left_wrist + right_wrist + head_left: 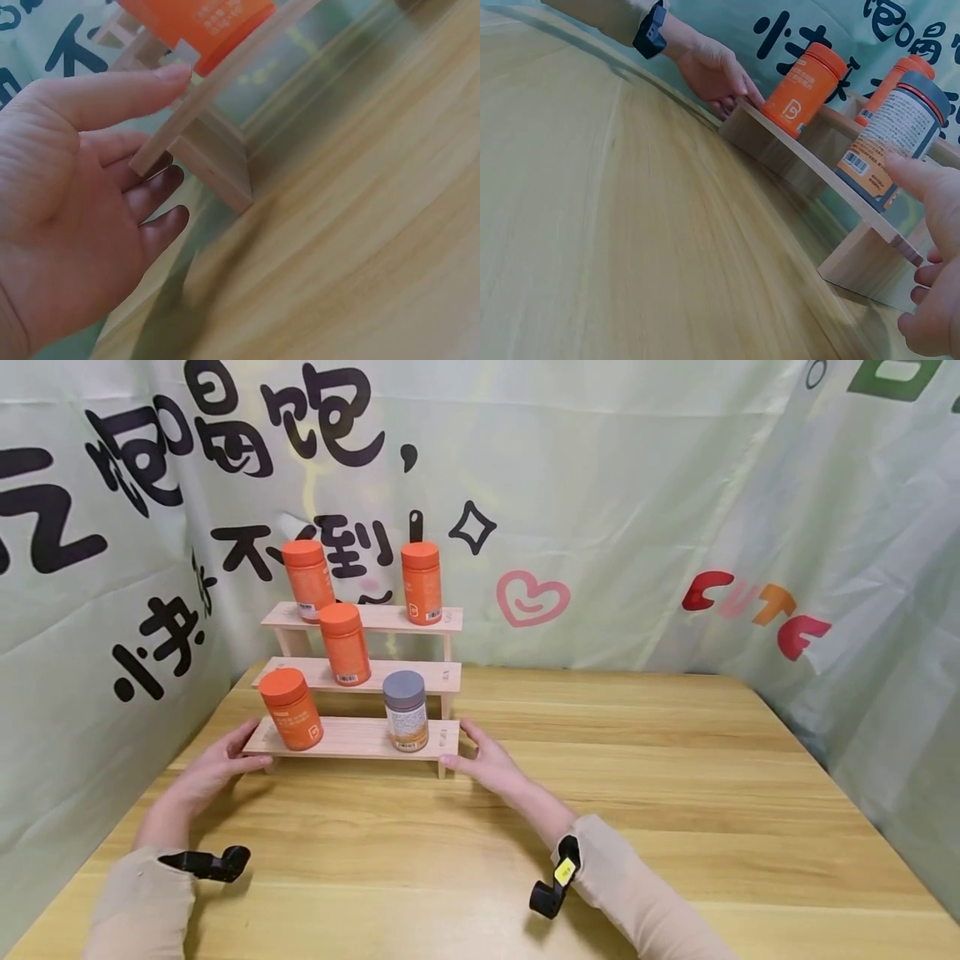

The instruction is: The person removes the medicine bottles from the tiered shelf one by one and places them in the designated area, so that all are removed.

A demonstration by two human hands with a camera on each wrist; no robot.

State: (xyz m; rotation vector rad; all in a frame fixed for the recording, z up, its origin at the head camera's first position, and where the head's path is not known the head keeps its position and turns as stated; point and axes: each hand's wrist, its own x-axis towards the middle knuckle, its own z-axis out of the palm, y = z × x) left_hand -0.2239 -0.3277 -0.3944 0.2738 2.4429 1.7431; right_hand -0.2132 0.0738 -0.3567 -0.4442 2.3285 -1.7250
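Left hand: my left hand (217, 767) grips the left end of the bottom step, thumb on top and fingers (161, 187) curled beneath the board.
Right hand: my right hand (483, 758) grips the right end likewise, thumb on top beside the grey-capped bottle.
Stepped rack: the wooden three-step rack (352, 739) stands on the table (637, 793) near its back left corner (between both my hands).
Bottom step: one orange bottle (291, 708) at left, the grey-capped bottle (406, 711) at right.
Middle step: one orange bottle (345, 643), upright.
Top step: two orange bottles (308, 578) (422, 582), well apart.
Backdrop: a printed curtain (600, 510) hangs behind.
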